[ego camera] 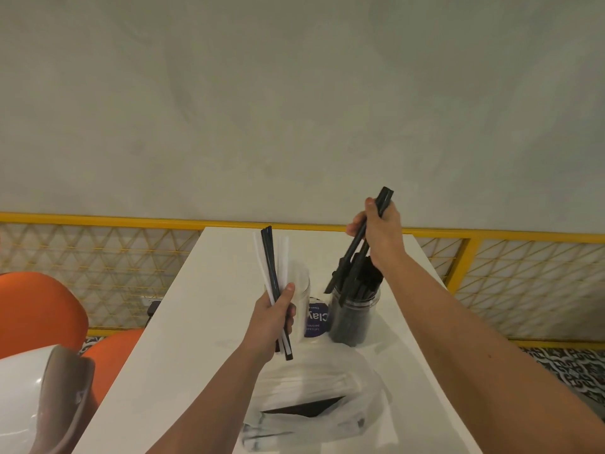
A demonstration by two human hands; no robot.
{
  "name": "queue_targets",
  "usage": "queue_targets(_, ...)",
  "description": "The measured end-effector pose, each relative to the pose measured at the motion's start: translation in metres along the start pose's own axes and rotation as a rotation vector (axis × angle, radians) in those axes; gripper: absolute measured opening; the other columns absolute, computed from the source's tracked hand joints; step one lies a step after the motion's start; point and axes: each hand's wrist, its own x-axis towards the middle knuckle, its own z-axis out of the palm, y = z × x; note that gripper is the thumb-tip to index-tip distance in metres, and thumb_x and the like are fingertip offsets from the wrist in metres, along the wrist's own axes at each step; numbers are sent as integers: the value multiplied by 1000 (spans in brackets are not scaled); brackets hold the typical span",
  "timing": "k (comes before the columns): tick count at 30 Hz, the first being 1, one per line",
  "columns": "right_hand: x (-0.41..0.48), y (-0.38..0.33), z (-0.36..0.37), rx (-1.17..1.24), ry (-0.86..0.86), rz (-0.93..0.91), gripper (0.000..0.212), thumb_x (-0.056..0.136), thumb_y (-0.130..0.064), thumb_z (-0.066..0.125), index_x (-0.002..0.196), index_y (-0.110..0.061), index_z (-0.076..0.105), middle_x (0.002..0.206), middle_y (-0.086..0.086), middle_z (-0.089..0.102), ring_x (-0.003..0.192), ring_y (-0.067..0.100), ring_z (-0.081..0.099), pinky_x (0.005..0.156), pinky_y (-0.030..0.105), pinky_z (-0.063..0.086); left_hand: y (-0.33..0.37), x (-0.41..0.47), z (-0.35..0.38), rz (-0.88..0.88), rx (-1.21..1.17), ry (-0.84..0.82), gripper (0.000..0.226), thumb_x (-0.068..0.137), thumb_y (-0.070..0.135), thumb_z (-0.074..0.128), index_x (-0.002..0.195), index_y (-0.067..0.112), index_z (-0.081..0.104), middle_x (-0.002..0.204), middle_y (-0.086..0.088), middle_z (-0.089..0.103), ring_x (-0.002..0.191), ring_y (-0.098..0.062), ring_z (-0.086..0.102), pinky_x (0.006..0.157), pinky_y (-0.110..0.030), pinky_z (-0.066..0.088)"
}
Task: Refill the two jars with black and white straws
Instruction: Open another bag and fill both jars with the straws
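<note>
Two clear jars stand on the white table point(196, 322). The right jar point(355, 317) is packed with black straws. The left jar point(302, 286) holds white straws and is partly hidden behind my left hand point(273, 317). That hand grips a mixed bunch of white and black straws point(273, 267), held upright just in front of the left jar. My right hand point(379, 229) is above the right jar, closed on a few black straws point(357, 244) whose lower ends reach the jar's mouth.
A thin plastic bag point(314, 401) with more white and black straws lies at the table's near end. A purple round label point(316, 319) sits between the jars. Orange chairs point(36, 309) stand left; a yellow mesh railing point(523, 280) runs behind the table.
</note>
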Motion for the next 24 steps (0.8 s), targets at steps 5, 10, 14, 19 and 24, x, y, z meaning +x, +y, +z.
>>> queue_targets(5, 7, 13, -15, -179, 32, -209, 10, 100, -18, 39, 93, -21, 46, 67, 2, 53, 59, 14, 57, 69, 26, 52, 4, 1, 3, 14, 28, -8, 33, 92, 43, 51, 76, 13, 53, 60, -1, 52, 49, -13, 45, 54, -25, 42)
queue_targets(10, 1, 32, -19, -245, -15, -310, 6, 100, -23, 39, 103, -20, 44, 66, -6, 57, 73, 19, 63, 84, 30, 48, 6, 1, 4, 31, 55, -41, 38, 92, 44, 50, 71, 13, 52, 58, -1, 52, 48, -12, 45, 55, -24, 42)
queue_targets(14, -6, 56, -24, -359, -63, -192, 9, 99, -22, 42, 101, -15, 47, 77, -2, 62, 88, 20, 61, 78, 22, 45, 7, -1, 4, 17, 78, -73, 42, 91, 47, 49, 65, 14, 53, 55, 0, 50, 49, -13, 45, 57, -26, 42)
queue_targets(19, -5, 64, -29, -502, -42, -160, 24, 90, -9, 57, 112, -11, 49, 89, 2, 57, 78, 14, 55, 71, 8, 44, 7, -2, 3, 2, 64, -104, 44, 90, 47, 50, 60, 16, 52, 54, -1, 49, 48, -14, 44, 56, -27, 40)
queue_targets(24, -7, 64, -30, -609, 16, -269, 30, 93, -14, 54, 121, -16, 45, 98, 7, 57, 79, 18, 57, 69, 16, 44, 10, -3, 5, -5, 38, -134, 42, 90, 46, 51, 60, 17, 53, 57, -2, 49, 48, -14, 44, 55, -27, 40)
